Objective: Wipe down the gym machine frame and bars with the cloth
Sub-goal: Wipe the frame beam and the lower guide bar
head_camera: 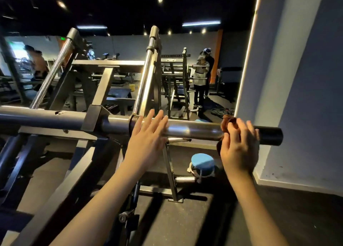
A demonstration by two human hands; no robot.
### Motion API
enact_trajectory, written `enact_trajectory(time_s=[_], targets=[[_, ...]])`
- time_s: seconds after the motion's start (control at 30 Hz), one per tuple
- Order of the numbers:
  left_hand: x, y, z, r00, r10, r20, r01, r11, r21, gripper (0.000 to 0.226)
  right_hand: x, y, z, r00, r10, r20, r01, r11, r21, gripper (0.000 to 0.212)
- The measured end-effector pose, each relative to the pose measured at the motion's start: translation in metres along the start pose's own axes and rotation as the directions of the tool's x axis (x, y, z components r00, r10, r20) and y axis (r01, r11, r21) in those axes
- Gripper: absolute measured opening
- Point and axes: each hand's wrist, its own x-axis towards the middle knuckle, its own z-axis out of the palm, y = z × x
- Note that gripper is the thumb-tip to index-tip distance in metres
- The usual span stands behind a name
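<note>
Two hands are up at one thick horizontal bar (194,131) of the gym machine, a round tube of smooth steel that catches the light on its polished outer stretch and ends in a matte black end cap (271,136). The left hand (148,136) lies flat against the bar just past a thin collar ring, fingers straight and spread, its grip open and holding nothing. The right hand (239,149) is beside the end cap with its grip closed on the cloth (227,123), the one cloth in sight: a small, rust-brown, crumpled piece bunched over the top of the bar and pinched under the curled fingers, with a fold also showing below the tube. Behind the bar, two chrome bars rise at a slant, one near the left hand (146,75) and one further left (53,71), both round and shiny. The frame (100,90) between them is square-section grey metal, dull and painted. Down on the dark rubbery floor (185,223) sits one round blue disc (202,162), next to a short chrome peg.
</note>
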Motion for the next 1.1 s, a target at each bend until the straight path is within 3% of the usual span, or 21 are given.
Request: enact_trajectory(time_s=[0.1,0.13,0.27,0.33,0.5,0.63,0.67,0.73,0.8,0.87,1.0,1.03,1.1], targets=[[0.009,0.019,0.008,0.998,0.052,0.045,-0.046,0.991,-0.124,0.054,0.001,-0.017,0.004,0.981,0.187,-0.048,-0.185,0.982,0.042,0.027],[0.01,0.023,0.011,0.999,0.034,0.033,-0.029,0.989,-0.144,0.055,0.003,-0.035,0.009,0.983,0.185,-0.021,-0.183,0.981,0.062,0.027],[0.009,0.026,0.019,1.0,-0.003,-0.002,0.002,0.99,-0.141,0.053,0.005,-0.08,0.026,0.974,-0.167,0.15,0.149,0.981,0.121,0.026],[0.009,0.024,0.02,1.0,-0.001,-0.023,-0.003,0.99,-0.144,0.054,0.011,-0.058,0.02,0.963,-0.22,0.158,0.199,0.97,0.138,0.03],[0.009,0.023,0.016,1.0,-0.019,0.001,0.019,0.983,-0.183,0.052,0.011,0.034,-0.024,0.994,-0.006,0.107,0.011,0.999,-0.045,0.039],[0.01,0.025,0.017,0.999,-0.037,-0.005,0.035,0.979,-0.203,0.051,0.012,0.011,-0.013,0.959,0.283,-0.005,-0.283,0.959,0.021,0.031],[0.01,0.026,0.018,0.999,-0.044,-0.008,0.042,0.976,-0.213,0.05,0.011,-0.004,-0.008,0.969,0.246,0.002,-0.245,0.968,0.045,0.03],[0.01,0.027,0.018,0.998,-0.058,-0.013,0.053,0.972,-0.229,0.047,0.007,-0.015,-0.006,0.997,0.009,0.081,-0.013,0.999,0.053,0.032],[0.01,0.027,0.018,0.998,-0.067,-0.008,0.063,0.971,-0.231,0.05,0.012,0.005,-0.014,0.977,-0.156,0.147,0.153,0.988,0.034,0.039],[0.01,0.027,0.018,0.997,-0.075,-0.001,0.073,0.969,-0.237,0.05,0.018,0.032,-0.026,0.978,-0.112,0.176,0.119,0.992,-0.032,0.042],[0.01,0.027,0.018,0.997,-0.079,0.016,0.08,0.964,-0.252,0.055,0.016,0.018,-0.023,0.97,0.233,0.072,-0.232,0.972,-0.027,0.04],[0.01,0.028,0.017,0.996,-0.083,0.024,0.086,0.963,-0.256,0.058,0.012,-0.003,-0.014,0.967,0.239,0.083,-0.242,0.97,0.016,0.038],[0.009,0.027,0.015,0.996,-0.082,0.044,0.091,0.958,-0.27,0.059,0.003,-0.046,0.0,0.98,0.076,0.182,-0.098,0.988,0.117,0.043]])
